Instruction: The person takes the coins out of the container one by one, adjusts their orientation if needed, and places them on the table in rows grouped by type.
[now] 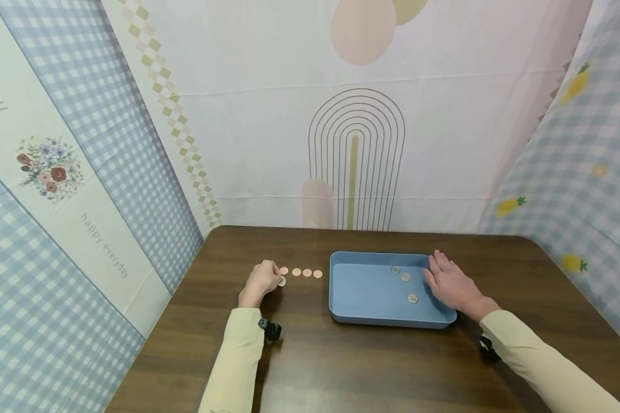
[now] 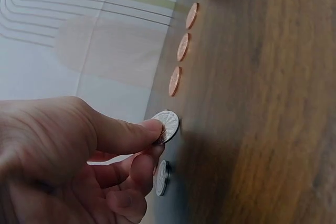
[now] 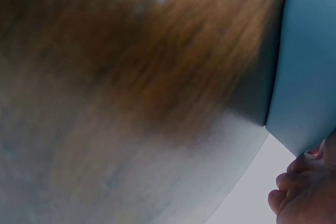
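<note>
My left hand (image 1: 260, 280) is over the left part of the table and pinches a silver coin (image 2: 168, 126) between thumb and fingers. Below its curled fingers, in the left wrist view, another silver coin (image 2: 162, 178) shows, partly covered. Several copper coins (image 1: 307, 273) lie in a row from that hand toward the blue tray (image 1: 387, 322). My right hand (image 1: 453, 287) rests over the tray's right rim with its fingers extended. Inside the tray lie three silver coins (image 1: 412, 298), toward its right side. In the right wrist view only some fingers (image 3: 294, 187) show, at the tray's corner.
The dark wooden table (image 1: 310, 367) reaches back to a printed cloth (image 1: 258, 143) hanging behind it. Checked cloths (image 1: 563, 189) hang at the left and right sides. Each wrist carries a small black camera (image 1: 271, 329) close above the tabletop.
</note>
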Demonstrator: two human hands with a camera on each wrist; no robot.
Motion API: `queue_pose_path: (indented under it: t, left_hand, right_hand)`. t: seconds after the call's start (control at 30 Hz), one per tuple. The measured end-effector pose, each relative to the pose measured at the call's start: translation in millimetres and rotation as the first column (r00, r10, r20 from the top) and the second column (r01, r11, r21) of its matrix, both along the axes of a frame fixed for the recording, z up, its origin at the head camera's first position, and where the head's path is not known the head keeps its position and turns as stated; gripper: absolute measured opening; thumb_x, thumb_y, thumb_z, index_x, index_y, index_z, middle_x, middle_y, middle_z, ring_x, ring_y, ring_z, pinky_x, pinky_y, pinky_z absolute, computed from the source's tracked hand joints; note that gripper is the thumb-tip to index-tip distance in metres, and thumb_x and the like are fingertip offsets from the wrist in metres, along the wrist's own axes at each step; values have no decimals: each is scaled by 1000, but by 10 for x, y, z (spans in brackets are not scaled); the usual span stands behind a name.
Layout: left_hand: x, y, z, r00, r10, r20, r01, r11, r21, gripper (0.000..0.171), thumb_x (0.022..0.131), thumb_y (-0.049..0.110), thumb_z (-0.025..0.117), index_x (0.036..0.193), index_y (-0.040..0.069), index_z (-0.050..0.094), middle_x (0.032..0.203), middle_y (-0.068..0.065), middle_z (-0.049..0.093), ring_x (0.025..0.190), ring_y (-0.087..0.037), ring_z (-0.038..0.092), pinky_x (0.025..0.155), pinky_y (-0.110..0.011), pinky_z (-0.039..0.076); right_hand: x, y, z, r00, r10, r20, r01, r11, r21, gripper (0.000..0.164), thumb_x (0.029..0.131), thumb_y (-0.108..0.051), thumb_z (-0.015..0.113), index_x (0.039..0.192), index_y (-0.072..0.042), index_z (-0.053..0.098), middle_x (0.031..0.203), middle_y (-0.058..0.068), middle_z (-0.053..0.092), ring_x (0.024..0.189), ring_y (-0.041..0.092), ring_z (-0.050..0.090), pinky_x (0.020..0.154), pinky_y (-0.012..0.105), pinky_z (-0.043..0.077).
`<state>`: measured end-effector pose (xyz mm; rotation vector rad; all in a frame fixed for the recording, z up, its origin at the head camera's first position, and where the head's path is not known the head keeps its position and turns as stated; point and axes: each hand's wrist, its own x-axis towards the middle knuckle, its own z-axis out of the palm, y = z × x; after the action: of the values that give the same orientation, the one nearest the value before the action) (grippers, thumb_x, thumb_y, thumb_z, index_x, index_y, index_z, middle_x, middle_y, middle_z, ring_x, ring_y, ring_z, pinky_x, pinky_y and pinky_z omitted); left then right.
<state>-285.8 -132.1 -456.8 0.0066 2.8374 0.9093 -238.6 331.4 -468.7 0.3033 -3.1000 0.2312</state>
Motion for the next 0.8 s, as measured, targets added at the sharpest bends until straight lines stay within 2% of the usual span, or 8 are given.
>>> queue_pose_path:
  t: [0.2, 0.33, 0.63, 0.7, 0.8]
  left_hand:
    - [-9, 21, -13, 1000, -14, 8, 15, 999, -50, 34, 92, 13, 67, 61, 12, 54, 62, -2, 50, 55, -17, 43, 52, -28, 36]
    - [0, 32, -17, 1000, -28, 12, 29, 998, -50, 42, 93, 12, 64, 56, 14, 46, 54, 0, 42, 50, -15, 37, 48, -28, 32]
    - [28, 20, -16, 998, -46, -41, 42, 996, -79, 43, 94, 9, 58, 54, 15, 41, 52, 1, 38, 48, -14, 33, 47, -27, 30]
    - [38, 20, -8, 997, -59, -52, 55, 995, -78, 39, 94, 8, 56, 57, 14, 43, 56, 0, 42, 49, -15, 34, 47, -28, 31]
    - [54, 30, 16, 993, -83, -81, 76, 993, -86, 27, 94, 9, 57, 68, 11, 52, 68, -3, 53, 54, -17, 42, 51, -29, 34]
  right_hand:
    - [-20, 15, -11, 1000, 3, -3, -3, 1000, -5, 65, 106, -33, 38, 148, 14, 22, 157, 36, 14, 145, 51, 17, 115, 63, 18]
    - [-24, 25, -22, 1000, 6, -6, -6, 1000, -2, 66, 106, -33, 38, 148, 15, 22, 157, 36, 14, 145, 51, 17, 115, 63, 18]
    - [27, 1, -28, 1000, 0, -16, 0, 1000, -7, 67, 106, -36, 36, 148, 14, 22, 157, 35, 15, 145, 51, 17, 116, 63, 18]
    - [46, -11, -26, 1000, 2, -25, -3, 1000, -8, 67, 106, -36, 36, 148, 14, 23, 156, 36, 16, 145, 51, 18, 115, 63, 18]
    - [70, -24, -15, 999, 1, -33, -2, 1000, -11, 66, 106, -36, 35, 147, 15, 24, 156, 36, 17, 145, 51, 19, 115, 63, 19]
